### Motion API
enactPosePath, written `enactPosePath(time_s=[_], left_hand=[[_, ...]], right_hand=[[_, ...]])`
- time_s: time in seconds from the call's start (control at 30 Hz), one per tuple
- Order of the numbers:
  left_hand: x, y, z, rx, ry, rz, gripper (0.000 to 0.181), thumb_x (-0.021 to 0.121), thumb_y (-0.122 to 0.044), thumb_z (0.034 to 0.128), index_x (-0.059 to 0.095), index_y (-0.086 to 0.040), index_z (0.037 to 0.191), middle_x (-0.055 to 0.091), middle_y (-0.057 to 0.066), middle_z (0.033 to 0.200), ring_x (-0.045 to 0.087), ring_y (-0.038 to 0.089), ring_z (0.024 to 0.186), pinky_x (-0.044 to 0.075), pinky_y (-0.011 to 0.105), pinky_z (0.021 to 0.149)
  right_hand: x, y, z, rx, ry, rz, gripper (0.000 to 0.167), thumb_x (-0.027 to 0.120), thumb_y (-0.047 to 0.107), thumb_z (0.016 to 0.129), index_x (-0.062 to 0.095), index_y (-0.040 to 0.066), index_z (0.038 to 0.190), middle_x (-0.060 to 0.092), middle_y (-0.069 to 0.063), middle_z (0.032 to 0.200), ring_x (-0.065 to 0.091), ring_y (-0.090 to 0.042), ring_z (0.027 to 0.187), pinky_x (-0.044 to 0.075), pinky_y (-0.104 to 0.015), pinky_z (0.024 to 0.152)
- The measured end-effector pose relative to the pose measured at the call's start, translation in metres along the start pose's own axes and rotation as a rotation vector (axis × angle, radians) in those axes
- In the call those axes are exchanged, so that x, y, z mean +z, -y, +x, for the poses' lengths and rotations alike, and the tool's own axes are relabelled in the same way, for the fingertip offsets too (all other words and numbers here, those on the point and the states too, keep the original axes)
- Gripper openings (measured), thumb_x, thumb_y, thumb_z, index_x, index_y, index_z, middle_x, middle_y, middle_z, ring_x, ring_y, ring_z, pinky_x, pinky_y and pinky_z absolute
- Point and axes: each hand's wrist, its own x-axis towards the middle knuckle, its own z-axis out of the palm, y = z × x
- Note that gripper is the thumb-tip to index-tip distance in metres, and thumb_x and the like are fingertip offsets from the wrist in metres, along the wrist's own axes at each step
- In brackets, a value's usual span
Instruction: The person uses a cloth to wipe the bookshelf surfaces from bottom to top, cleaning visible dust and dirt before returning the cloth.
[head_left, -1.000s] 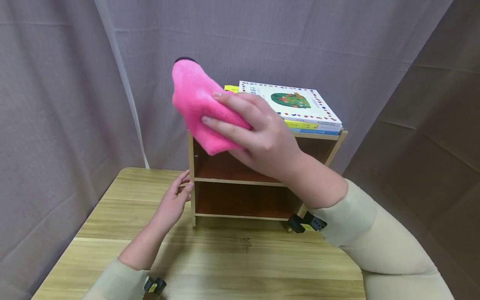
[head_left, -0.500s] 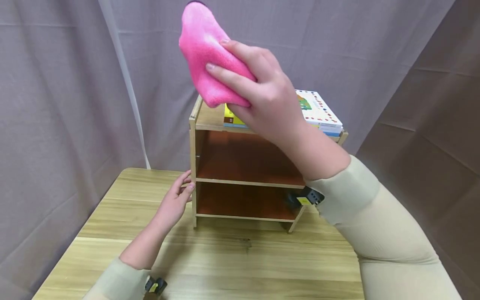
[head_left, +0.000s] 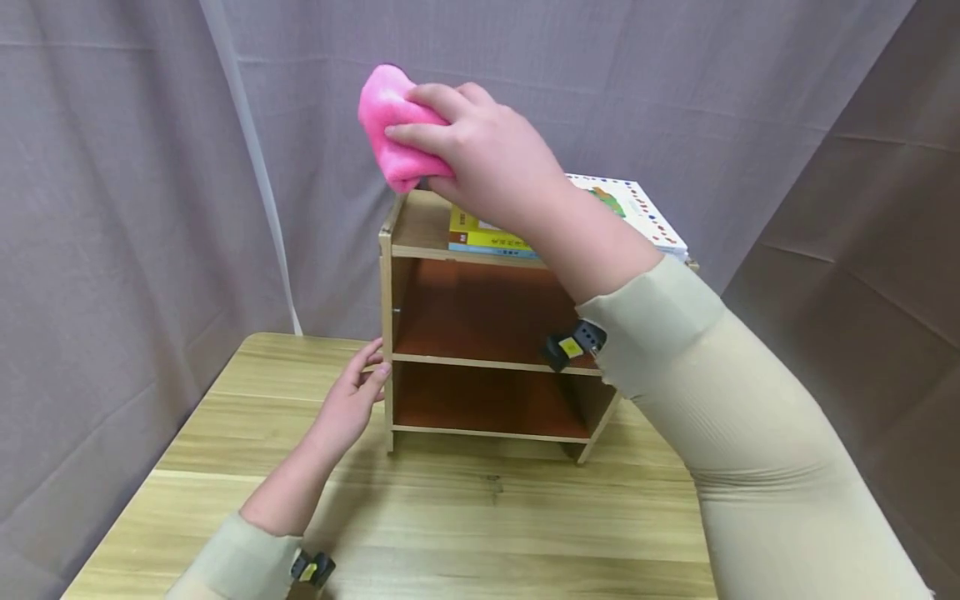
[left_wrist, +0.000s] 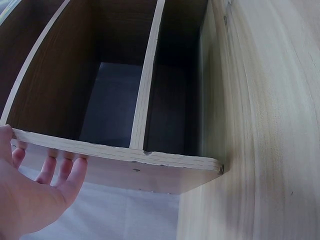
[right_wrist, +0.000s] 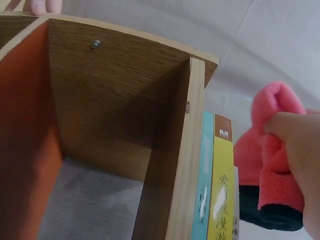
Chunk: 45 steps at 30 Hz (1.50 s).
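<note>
My right hand (head_left: 487,150) grips a folded pink cleaning cloth (head_left: 386,125) above the left end of a small wooden shelf unit (head_left: 495,365). In the right wrist view, the bunched cloth (right_wrist: 280,150) shows its dark edging beside the books. Low on the unit's left side, my left hand (head_left: 351,408) rests with its fingers against the outer panel. The left wrist view has these fingers (left_wrist: 75,177) fairly straight along that panel, the thumb by its front edge.
A stack of books (head_left: 648,217) lies on the unit's top, partly hidden by my right forearm. The unit stands on a wood-grain table (head_left: 450,533). Grey curtains (head_left: 315,167) hang behind and at the sides.
My right hand first rose with the cloth from in front of the shelf unit, then reached farther back and somewhat lower over its left end. The left hand has stayed in place.
</note>
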Motion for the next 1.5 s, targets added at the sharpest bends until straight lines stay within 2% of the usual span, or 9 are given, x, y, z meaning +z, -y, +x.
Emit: enactPosePath(time_s=[0.27,0.43,0.5,0.6,0.73,0.8,0.9,1.13,1.5], left_hand=[[0.002,0.001,0.002,0.008,0.006,-0.023,0.054,0.049,-0.034,0.1052,0.033,-0.018,0.154,0.040,0.018,0.144,0.051,0.034,0.124,0.048,0.052,0.100],[0.003,-0.001,0.001,0.002,0.005,-0.023,0.053,0.049,-0.034,0.1052,0.034,-0.020,0.154,0.041,0.016,0.143,0.052,0.032,0.123,0.049,0.050,0.099],[0.004,-0.001,0.001,0.005,0.004,-0.019,0.053,0.049,-0.034,0.1052,0.034,-0.020,0.154,0.041,0.016,0.143,0.052,0.032,0.122,0.050,0.047,0.098],[0.005,-0.001,0.000,0.009,0.001,-0.016,0.052,0.049,-0.034,0.1052,0.035,-0.020,0.154,0.042,0.015,0.143,0.053,0.031,0.122,0.050,0.046,0.097],[0.005,-0.001,-0.001,0.013,0.002,-0.008,0.053,0.049,-0.035,0.1052,0.034,-0.020,0.154,0.042,0.015,0.143,0.053,0.031,0.122,0.051,0.046,0.097],[0.006,-0.002,-0.002,0.016,0.003,-0.006,0.053,0.049,-0.035,0.1052,0.034,-0.020,0.154,0.042,0.015,0.143,0.053,0.031,0.122,0.050,0.046,0.097],[0.006,-0.003,-0.003,0.018,0.004,-0.006,0.053,0.048,-0.034,0.1054,0.034,-0.019,0.154,0.042,0.016,0.143,0.053,0.032,0.122,0.050,0.048,0.097],[0.005,-0.005,-0.004,0.012,0.007,-0.003,0.054,0.048,-0.035,0.1054,0.033,-0.019,0.154,0.041,0.016,0.144,0.052,0.032,0.123,0.050,0.047,0.098],[0.005,-0.004,-0.003,0.008,0.007,-0.004,0.055,0.047,-0.037,0.1054,0.032,-0.019,0.155,0.040,0.016,0.145,0.051,0.032,0.123,0.049,0.048,0.098]], right_hand=[[0.009,-0.004,0.022,0.128,0.254,-0.074,0.038,0.061,0.029,0.098,0.061,0.029,0.136,0.048,-0.006,0.144,0.048,-0.030,0.123,0.049,-0.047,0.095],[0.020,-0.007,0.029,0.235,0.394,-0.101,0.053,0.056,0.026,0.098,0.044,0.030,0.150,0.046,-0.005,0.147,0.048,-0.031,0.125,0.048,-0.048,0.097],[0.024,-0.008,0.031,0.277,0.448,-0.102,0.061,0.055,0.028,0.098,0.034,0.028,0.155,0.044,-0.003,0.150,0.047,-0.030,0.128,0.046,-0.048,0.100],[0.029,-0.009,0.033,0.321,0.518,-0.110,0.060,0.054,0.035,0.098,0.036,0.021,0.153,0.049,-0.004,0.145,0.049,-0.029,0.125,0.046,-0.048,0.099],[0.032,-0.008,0.032,0.339,0.552,-0.128,0.044,0.049,0.046,0.098,0.054,0.014,0.128,0.058,-0.005,0.117,0.054,-0.027,0.106,0.046,-0.046,0.092],[0.033,-0.006,0.031,0.341,0.561,-0.137,0.041,0.044,0.051,0.099,0.056,0.014,0.114,0.057,-0.004,0.105,0.053,-0.026,0.099,0.044,-0.046,0.093],[0.033,-0.003,0.030,0.352,0.604,-0.130,0.044,0.034,0.055,0.100,0.054,0.015,0.101,0.058,-0.004,0.101,0.055,-0.025,0.097,0.041,-0.047,0.097],[0.030,0.003,0.031,0.364,0.705,-0.083,0.056,0.015,0.055,0.101,0.056,0.017,0.105,0.059,-0.004,0.125,0.053,-0.024,0.114,0.025,-0.053,0.111],[0.023,0.013,0.031,0.313,0.717,-0.088,0.054,0.014,0.053,0.102,0.059,0.024,0.104,0.062,0.000,0.114,0.056,-0.020,0.107,0.030,-0.047,0.105]])
